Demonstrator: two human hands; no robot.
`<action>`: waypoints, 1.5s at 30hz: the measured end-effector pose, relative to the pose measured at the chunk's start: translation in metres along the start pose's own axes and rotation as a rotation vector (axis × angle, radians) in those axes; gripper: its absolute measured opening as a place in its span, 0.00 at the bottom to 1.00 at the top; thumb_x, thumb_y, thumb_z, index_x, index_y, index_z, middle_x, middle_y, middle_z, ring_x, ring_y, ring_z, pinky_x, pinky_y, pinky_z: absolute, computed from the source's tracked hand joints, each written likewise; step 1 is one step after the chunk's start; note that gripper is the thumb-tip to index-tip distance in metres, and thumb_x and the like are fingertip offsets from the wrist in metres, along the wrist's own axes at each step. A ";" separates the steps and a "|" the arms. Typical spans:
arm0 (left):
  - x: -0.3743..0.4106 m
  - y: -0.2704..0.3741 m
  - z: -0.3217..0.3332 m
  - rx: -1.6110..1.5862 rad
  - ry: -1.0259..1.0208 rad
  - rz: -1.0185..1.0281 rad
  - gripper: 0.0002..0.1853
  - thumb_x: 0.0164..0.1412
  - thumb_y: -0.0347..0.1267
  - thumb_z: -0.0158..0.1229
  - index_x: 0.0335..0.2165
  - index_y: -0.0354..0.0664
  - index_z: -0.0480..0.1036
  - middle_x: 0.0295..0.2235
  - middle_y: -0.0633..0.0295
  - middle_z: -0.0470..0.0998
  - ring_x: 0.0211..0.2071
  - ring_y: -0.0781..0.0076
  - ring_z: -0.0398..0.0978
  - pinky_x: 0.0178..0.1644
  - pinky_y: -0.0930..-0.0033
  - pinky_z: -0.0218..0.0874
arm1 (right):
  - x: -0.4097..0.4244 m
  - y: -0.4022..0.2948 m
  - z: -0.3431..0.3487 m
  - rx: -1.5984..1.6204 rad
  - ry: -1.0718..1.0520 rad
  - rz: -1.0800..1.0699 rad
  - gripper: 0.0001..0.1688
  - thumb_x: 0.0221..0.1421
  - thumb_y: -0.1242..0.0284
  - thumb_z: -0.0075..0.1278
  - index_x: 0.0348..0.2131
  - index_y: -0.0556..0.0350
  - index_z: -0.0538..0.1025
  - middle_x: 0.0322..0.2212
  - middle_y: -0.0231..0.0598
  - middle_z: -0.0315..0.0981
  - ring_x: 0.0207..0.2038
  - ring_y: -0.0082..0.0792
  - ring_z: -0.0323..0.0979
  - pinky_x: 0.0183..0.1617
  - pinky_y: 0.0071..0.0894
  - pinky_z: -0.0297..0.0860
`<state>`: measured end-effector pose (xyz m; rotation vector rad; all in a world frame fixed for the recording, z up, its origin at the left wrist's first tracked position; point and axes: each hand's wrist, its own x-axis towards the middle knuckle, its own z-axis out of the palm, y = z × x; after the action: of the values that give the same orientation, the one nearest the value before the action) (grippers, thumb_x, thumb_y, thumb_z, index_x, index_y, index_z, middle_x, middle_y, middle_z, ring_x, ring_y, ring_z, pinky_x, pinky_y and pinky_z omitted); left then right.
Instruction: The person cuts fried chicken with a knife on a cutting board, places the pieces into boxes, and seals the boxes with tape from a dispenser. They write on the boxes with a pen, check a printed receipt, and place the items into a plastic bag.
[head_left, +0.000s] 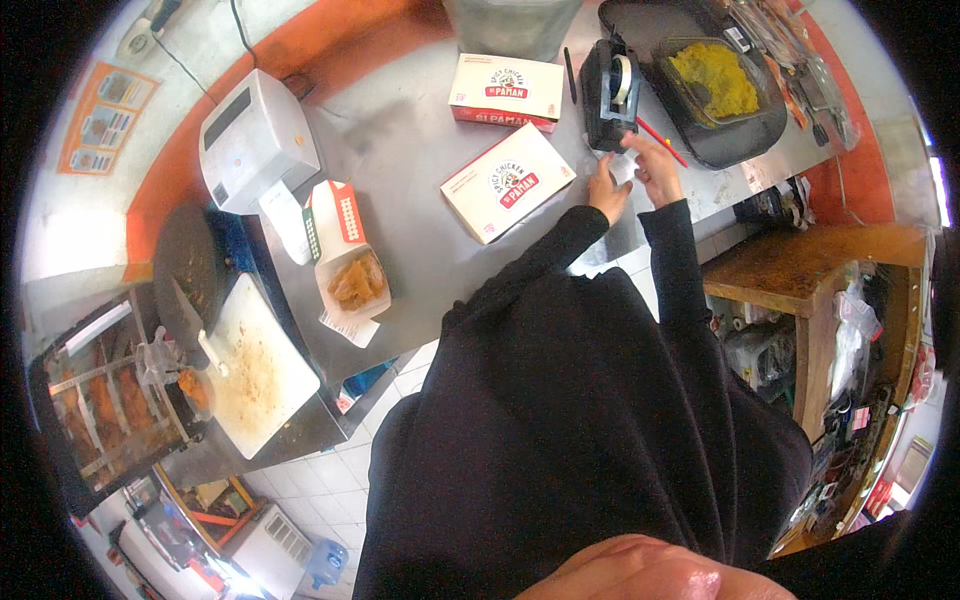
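Observation:
Both hands are at the near end of a black tape dispenser (600, 97), which holds a roll of clear tape (620, 79). My left hand (609, 193) is just below the dispenser, with its fingers spread around something pale and thin that I cannot make out. My right hand (655, 171) reaches up to the dispenser's front edge, its thumb and fingertips close together; whether they pinch tape is too small to tell. Left of my hands a printed cardboard food box (506, 184) lies closed, and a second closed box (508, 86) sits behind it.
An open carton (352, 277) holds fried chicken beside a white receipt printer (259, 142). A stained cutting board (262, 360) carries a knife (202, 341). Right of the dispenser are a red pen (661, 141) and a glass dish (716, 82) of yellow food on a black tray.

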<state>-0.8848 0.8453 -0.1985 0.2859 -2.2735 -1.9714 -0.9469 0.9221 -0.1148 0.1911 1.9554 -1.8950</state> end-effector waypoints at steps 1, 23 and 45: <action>0.003 -0.001 0.007 0.041 0.095 0.016 0.32 0.44 0.27 0.54 0.47 0.40 0.49 0.39 0.45 0.62 0.40 0.50 0.62 0.44 0.59 0.54 | 0.001 0.004 0.002 -0.086 0.029 -0.016 0.11 0.42 0.67 0.51 0.27 0.53 0.76 0.22 0.25 0.70 0.17 0.16 0.57 0.18 0.18 0.50; 0.026 0.013 0.020 -0.796 0.205 -0.625 0.24 0.43 0.16 0.47 0.43 0.36 0.57 0.25 0.55 0.68 0.19 0.67 0.71 0.14 0.73 0.60 | -0.076 -0.001 -0.041 -0.150 0.171 -0.260 0.09 0.47 0.69 0.50 0.25 0.56 0.73 0.13 0.26 0.63 0.14 0.11 0.56 0.15 0.09 0.49; -0.066 0.046 -0.178 1.137 0.250 0.176 0.29 0.38 0.50 0.57 0.44 0.68 0.64 0.53 0.61 0.51 0.53 0.53 0.50 0.50 0.39 0.41 | -0.005 -0.049 0.123 -1.655 -0.443 -0.424 0.41 0.29 0.42 0.50 0.27 0.65 0.73 0.25 0.52 0.71 0.28 0.45 0.71 0.32 0.37 0.67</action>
<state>-0.7858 0.6939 -0.1248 0.3600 -2.8127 -0.3539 -0.9371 0.7988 -0.0669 -1.0296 2.5605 0.0703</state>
